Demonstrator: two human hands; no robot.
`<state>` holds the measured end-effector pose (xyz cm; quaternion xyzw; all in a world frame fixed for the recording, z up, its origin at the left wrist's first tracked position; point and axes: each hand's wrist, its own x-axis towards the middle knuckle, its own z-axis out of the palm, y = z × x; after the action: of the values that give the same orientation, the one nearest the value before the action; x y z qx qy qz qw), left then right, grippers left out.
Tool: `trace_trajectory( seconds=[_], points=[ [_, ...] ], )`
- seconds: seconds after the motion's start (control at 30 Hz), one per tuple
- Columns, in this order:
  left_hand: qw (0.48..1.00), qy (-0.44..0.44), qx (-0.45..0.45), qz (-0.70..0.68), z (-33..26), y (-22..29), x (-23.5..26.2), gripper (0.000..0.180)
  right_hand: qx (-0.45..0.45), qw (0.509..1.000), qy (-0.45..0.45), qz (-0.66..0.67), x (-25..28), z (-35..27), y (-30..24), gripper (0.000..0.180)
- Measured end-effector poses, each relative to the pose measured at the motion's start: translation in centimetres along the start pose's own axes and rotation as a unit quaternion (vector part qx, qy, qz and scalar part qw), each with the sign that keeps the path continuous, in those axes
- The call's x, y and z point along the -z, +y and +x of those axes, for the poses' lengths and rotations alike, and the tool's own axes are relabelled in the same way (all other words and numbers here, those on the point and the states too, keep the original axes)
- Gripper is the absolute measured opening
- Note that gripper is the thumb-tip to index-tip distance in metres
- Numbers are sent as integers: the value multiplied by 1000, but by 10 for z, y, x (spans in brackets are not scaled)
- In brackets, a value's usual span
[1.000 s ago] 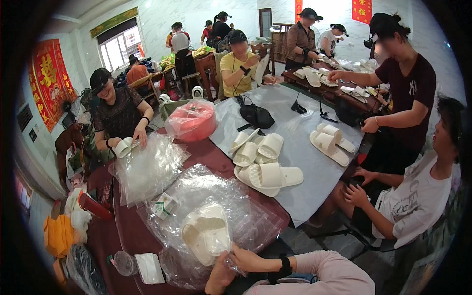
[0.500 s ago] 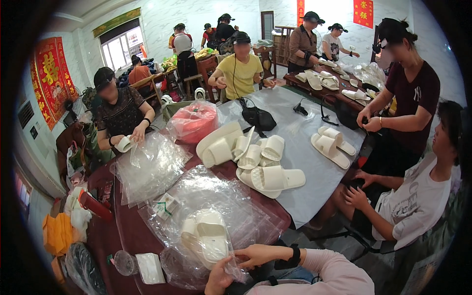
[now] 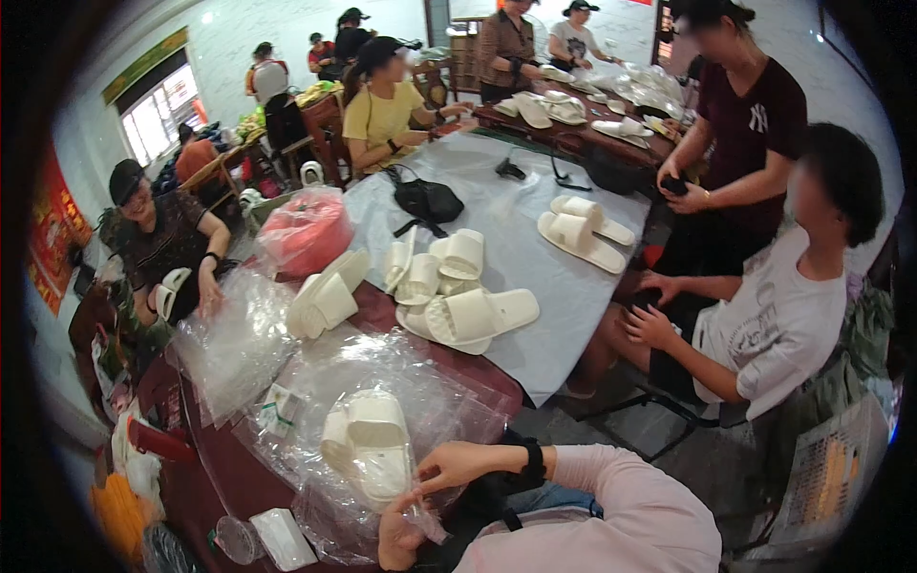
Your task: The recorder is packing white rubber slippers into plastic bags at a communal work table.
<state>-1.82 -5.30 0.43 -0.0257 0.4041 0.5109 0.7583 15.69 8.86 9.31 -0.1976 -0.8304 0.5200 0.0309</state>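
A pair of cream slippers (image 3: 377, 449) lies inside a clear plastic bag at the near side of the table. My left hand (image 3: 401, 533) grips the bag's open end just below the slippers, with fingers closed. Close above it, my right hand (image 3: 457, 465) pinches the same plastic at the right edge of the bag. Further clear plastic bags (image 3: 344, 377) lie flat under and beyond this pair. A white tissue pack (image 3: 283, 540) and a clear plastic cup (image 3: 238, 540) stand left of my left hand.
Several more cream slippers (image 3: 468, 315) are piled mid-table, with another pair (image 3: 581, 234) farther right. A red bundle in plastic (image 3: 306, 229) and a black pouch (image 3: 430, 199) lie beyond. One person (image 3: 764, 306) sits close on my right; others work around the tables.
My view has swung to the right. The slippers left of the pile now lie apart from it. The person in yellow has turned to the right. My hands still hold the bag.
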Motion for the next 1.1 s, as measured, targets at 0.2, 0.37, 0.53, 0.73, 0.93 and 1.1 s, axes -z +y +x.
trace_trajectory(
  seconds=[0.2,0.37,0.53,0.73,0.93,1.1],
  points=[
    [998,0,49,-42,-7,7,-7,4,-15,996,60,59,-5,-3,15,54],
    [889,-90,-269,360,-70,1,-60,86,-80,987,26,135,-17,1,30,57],
    [868,-135,-291,379,-51,-1,-9,84,-104,927,-79,350,-41,21,27,59],
    [824,-160,-377,393,-71,10,-72,86,-5,933,-50,355,-51,25,29,56],
    [826,-99,-288,474,-85,18,-80,50,32,969,-57,240,-42,14,8,56],
    [979,59,-9,194,-97,21,-77,26,-3,991,-109,78,-48,10,-10,27]
  ],
)
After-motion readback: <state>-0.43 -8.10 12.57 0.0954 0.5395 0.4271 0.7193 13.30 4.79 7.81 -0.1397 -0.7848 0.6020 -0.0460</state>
